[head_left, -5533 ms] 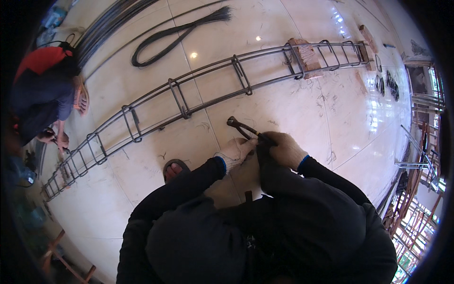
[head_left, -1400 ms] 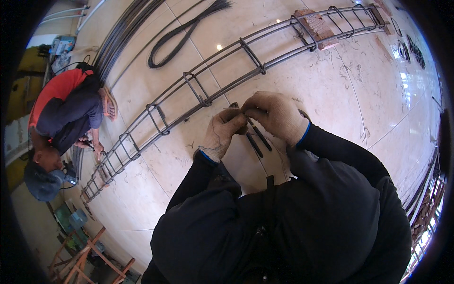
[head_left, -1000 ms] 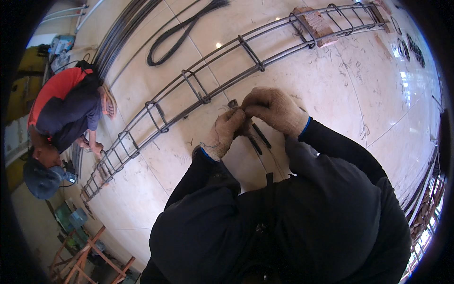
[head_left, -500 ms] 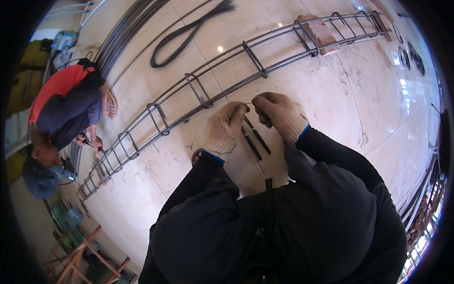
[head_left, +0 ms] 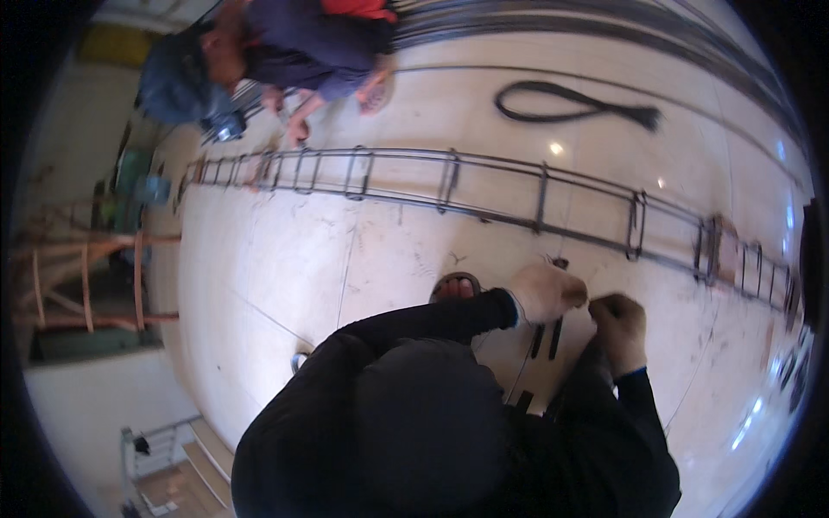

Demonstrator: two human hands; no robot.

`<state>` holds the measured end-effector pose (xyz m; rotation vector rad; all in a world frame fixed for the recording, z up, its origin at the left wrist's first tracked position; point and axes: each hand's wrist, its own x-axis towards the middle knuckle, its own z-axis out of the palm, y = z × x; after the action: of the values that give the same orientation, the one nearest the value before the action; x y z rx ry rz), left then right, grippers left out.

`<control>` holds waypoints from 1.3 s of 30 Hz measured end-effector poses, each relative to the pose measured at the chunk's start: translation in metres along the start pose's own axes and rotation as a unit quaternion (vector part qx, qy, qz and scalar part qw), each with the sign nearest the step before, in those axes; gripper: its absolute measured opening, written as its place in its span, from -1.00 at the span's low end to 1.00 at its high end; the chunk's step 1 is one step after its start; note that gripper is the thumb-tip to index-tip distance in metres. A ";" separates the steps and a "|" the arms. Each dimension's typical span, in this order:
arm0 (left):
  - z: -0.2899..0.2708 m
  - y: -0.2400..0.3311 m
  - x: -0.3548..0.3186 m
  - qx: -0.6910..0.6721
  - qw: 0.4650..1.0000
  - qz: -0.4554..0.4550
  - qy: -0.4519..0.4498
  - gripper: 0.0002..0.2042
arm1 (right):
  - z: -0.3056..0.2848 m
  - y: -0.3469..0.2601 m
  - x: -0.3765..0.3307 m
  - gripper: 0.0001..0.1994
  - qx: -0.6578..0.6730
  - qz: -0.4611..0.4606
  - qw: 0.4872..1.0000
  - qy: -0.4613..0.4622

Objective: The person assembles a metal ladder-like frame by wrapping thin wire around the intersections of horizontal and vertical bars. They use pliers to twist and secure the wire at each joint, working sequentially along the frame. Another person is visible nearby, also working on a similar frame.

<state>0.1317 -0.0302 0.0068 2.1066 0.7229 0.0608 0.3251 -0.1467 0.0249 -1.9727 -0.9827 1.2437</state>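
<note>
Here the left hand [head_left: 546, 292] and the right hand [head_left: 618, 328] meet over a thin wire [head_left: 588, 285], fingers pinched together on it, while pliers [head_left: 546, 337] hang below them. Likely the wire is being readied; next it must reach the steel cage [head_left: 484, 186] just ahead, bare floor [head_left: 285, 259] between.

We see a glossy pale tiled floor [head_left: 285, 259] with bright light reflections [head_left: 555, 148]. A wooden trestle [head_left: 86, 285] stands at the left beside a white wall [head_left: 95, 414]. Long steel rods [head_left: 604, 22] line the far edge.
</note>
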 end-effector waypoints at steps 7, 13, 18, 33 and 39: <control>0.001 0.006 -0.014 0.008 0.977 0.197 0.085 -0.86 | -0.025 0.034 -0.031 -0.73 -0.054 -0.068 0.982 -0.169; 0.062 0.001 -0.017 -0.209 0.975 0.072 0.009 -0.75 | -0.043 -0.019 -0.058 -0.35 0.222 0.134 0.966 -0.020; 0.037 0.039 -0.012 -0.344 0.928 -0.044 -0.139 -0.69 | -0.071 -0.003 -0.080 -0.37 0.032 -0.017 0.993 -0.111; 0.034 0.016 -0.013 -0.525 0.803 -0.138 -0.248 -0.65 | -0.076 -0.020 -0.091 -0.58 0.182 0.039 0.980 -0.074; 0.043 0.009 -0.011 -0.534 0.813 -0.125 -0.193 -0.60 | -0.066 -0.010 -0.088 -0.53 0.221 0.060 0.971 -0.063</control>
<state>0.1397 -0.0720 -0.0100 0.8843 0.5118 -0.0913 0.3583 -0.2209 0.0997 -1.6352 -0.5824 1.5196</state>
